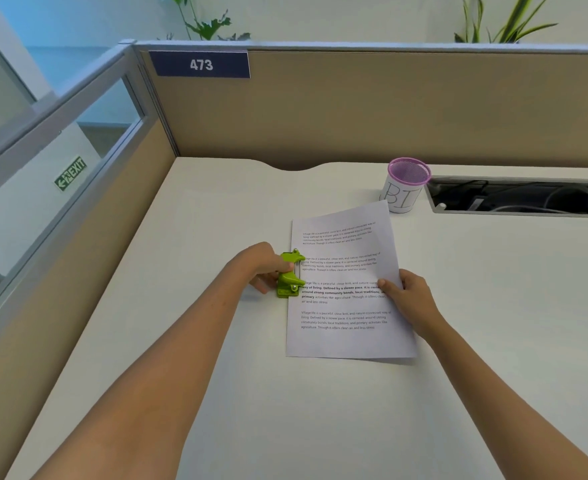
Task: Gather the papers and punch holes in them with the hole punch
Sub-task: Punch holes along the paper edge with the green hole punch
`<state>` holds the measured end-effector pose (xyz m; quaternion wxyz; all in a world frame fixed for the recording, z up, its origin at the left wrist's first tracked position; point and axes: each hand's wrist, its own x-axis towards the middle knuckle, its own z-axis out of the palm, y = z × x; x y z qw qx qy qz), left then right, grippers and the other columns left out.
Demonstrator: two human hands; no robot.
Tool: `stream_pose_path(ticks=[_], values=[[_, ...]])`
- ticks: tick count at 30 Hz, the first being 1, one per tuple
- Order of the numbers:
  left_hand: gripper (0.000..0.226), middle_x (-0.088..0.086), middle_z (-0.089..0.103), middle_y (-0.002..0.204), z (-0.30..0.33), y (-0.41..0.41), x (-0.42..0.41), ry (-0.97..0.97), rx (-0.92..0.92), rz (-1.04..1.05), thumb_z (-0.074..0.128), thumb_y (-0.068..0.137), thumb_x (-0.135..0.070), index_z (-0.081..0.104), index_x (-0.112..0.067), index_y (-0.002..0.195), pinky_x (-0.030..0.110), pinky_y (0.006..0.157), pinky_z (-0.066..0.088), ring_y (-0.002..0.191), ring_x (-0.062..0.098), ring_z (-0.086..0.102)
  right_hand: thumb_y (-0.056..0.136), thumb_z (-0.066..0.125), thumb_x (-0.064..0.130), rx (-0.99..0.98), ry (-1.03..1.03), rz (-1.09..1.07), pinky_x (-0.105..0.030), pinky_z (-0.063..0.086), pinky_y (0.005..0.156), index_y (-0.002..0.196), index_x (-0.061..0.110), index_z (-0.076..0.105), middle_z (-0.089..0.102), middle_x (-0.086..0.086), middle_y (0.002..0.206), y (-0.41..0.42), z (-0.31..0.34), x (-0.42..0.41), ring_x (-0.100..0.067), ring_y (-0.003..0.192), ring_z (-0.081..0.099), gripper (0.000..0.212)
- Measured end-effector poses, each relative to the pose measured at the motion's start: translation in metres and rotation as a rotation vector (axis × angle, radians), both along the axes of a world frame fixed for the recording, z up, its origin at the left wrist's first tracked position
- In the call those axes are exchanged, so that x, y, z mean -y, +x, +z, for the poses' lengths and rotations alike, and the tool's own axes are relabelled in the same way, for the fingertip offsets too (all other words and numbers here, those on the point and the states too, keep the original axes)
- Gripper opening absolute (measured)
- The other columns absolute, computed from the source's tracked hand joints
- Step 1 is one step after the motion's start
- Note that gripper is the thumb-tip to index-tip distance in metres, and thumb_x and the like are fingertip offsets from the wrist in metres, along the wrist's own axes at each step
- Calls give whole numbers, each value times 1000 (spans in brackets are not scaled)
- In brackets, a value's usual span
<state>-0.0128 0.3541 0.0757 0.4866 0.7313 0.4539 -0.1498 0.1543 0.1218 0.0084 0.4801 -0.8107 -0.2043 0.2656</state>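
The papers (346, 289) lie as one stack on the white desk (216, 393), their left edge fed into the green hole punch (289, 275). The left hand (263, 268) wraps the punch from its outer side; the right hand (408, 296) pinches the stack's right edge, thumb on top. If that pinch loosens or the sheets fan, the holes likely land crooked or misaligned. A pink mesh cup (405, 185) stands well clear behind.

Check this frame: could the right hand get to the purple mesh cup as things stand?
Probably yes. The purple mesh cup stands beyond the papers with bare desk between, but the right hand has a grip on the papers' right edge and would have to release first.
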Motion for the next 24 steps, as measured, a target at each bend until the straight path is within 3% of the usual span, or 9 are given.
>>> stream_pose_path(ticks=[4, 7, 9, 11, 14, 16, 18, 20, 24], values=[[44, 18, 69, 107, -7, -7, 2, 39, 40, 55, 67, 86, -34, 59, 2, 110, 41, 73, 59, 94, 28, 69, 87, 64, 23, -48, 29, -47, -43, 59, 72, 91, 15, 65, 73, -6, 90, 7, 2, 11, -28, 79, 70, 10], [45, 16, 69, 107, -13, -13, 5, 86, 69, 64, 63, 87, -42, 58, -4, 109, 40, 73, 60, 86, 24, 70, 87, 65, 22, -83, 54, -89, -33, 57, 61, 88, 19, 66, 74, -4, 88, 13, 8, 25, -21, 71, 72, 4], [49, 14, 67, 110, -15, -18, 8, 91, 91, 77, 58, 88, -48, 50, -8, 117, 36, 65, 59, 78, 19, 68, 86, 66, 22, -82, 71, -113, -28, 55, 55, 90, 17, 67, 74, 0, 84, 15, 14, 35, -15, 65, 72, 6], [60, 13, 62, 115, -17, -23, 13, 124, 106, 103, 54, 89, -50, 36, -10, 131, 35, 66, 55, 85, 22, 66, 86, 66, 22, -69, 90, -130, -25, 53, 51, 90, 17, 68, 74, 3, 81, 15, 22, 45, -11, 60, 71, 7], [65, 16, 52, 128, -23, -31, 25, 440, 207, 115, 54, 90, -45, 29, -10, 139, 36, 81, 46, 104, 30, 58, 86, 66, 23, -37, 130, -141, -25, 53, 52, 88, 18, 69, 74, 2, 79, 12, 36, 57, -10, 60, 70, 6], [56, 13, 54, 120, -21, -37, 41, 525, 374, 173, 54, 92, -41, 35, -11, 135, 31, 77, 43, 94, 23, 56, 86, 66, 22, -17, 161, -158, -24, 52, 52, 86, 18, 69, 74, 1, 79, 8, 46, 63, -8, 60, 69, 5], [47, 9, 57, 108, -16, -41, 58, 422, 507, 204, 54, 92, -39, 41, -13, 129, 29, 74, 44, 87, 18, 55, 86, 66, 23, -2, 202, -170, -22, 52, 50, 86, 19, 69, 75, 3, 77, 3, 57, 66, -8, 61, 70, 6], [42, 7, 59, 109, -10, -45, 75, 225, 579, 217, 54, 92, -41, 44, -16, 124, 31, 76, 46, 88, 14, 58, 86, 66, 25, 13, 246, -174, -21, 53, 49, 86, 20, 69, 76, 4, 78, -3, 68, 67, -9, 63, 71, 6], [52, 1, 62, 118, 1, -57, 106, -201, 624, 291, 61, 86, -47, 43, -21, 127, 39, 91, 51, 108, 15, 61, 86, 66, 29, 41, 330, -178, -28, 57, 55, 84, 28, 70, 76, 6, 83, -16, 89, 65, -13, 68, 73, 5]])
